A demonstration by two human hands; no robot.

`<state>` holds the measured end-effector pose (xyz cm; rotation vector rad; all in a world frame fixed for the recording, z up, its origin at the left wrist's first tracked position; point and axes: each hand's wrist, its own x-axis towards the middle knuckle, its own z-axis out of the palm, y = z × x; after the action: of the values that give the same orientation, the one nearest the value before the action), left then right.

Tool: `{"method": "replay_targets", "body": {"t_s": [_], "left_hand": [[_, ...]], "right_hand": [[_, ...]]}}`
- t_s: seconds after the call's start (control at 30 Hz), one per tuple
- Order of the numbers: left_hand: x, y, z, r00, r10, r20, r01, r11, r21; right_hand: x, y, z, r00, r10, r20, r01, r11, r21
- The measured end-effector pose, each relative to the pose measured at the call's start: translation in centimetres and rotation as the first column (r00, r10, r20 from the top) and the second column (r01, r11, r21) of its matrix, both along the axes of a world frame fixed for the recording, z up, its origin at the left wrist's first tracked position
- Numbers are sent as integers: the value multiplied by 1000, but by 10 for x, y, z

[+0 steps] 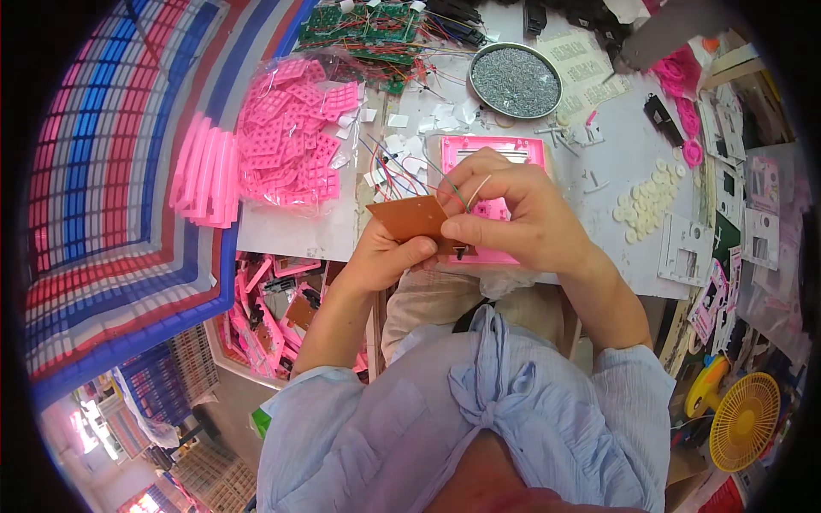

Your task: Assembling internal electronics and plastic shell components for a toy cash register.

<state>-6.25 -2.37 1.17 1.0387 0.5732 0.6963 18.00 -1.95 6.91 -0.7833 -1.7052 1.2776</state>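
My left hand [389, 252] pinches the lower edge of a small brown circuit board [412, 218], thumb on top and fingers curled beneath it, so the board lies nearly flat and tilted a little toward me. My right hand [513, 214] is closed over the board's right side: the thumb presses along its lower right edge, and the forefinger and middle finger are bent down together over thin wires [466, 195], one white and one green, that loop up between them. What the fingertips themselves grip under there I cannot tell.

Just behind my hands, on the white table [616, 162], lies a pink plastic housing [492, 154], flat and partly hidden by my right hand. To its left, loose wires [393, 162] in blue and red and small white bits are scattered near it. Farther left sits a clear bag of pink plastic parts [295, 128], and beside that a row of pink panels [205, 171] stands on edge against a striped crate [103, 197]. Beyond the housing is a round metal dish of small grey screws [516, 81], with green circuit boards [363, 26] to its left. To my right lies a cluster of white round pieces [648, 201]. Down at the lower right stands a yellow fan [744, 419].
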Motion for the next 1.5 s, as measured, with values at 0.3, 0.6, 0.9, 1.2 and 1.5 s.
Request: {"method": "replay_targets", "body": {"t_s": [0.3,0.6,0.9,1.2,1.5], "left_hand": [[6,0,-9,986,129,102,-129,992,-8],[12,0,15,982,73,173,-59,995,-81],[15,-11,31,973,-22,-230,31,999,34],[40,-9,55,783,-350,-514,555,767,323],[47,-21,33,883,-306,-355,469,581,665]], "right_hand": [[-3,-6,1,887,-216,-408,-8,876,-482],[-2,-13,-8,811,-374,-450,91,840,-534],[83,-126,-36,755,-517,-403,154,738,-658],[153,-182,30,356,-539,764,663,721,199],[50,-64,4,863,223,453,-283,957,67]]}}
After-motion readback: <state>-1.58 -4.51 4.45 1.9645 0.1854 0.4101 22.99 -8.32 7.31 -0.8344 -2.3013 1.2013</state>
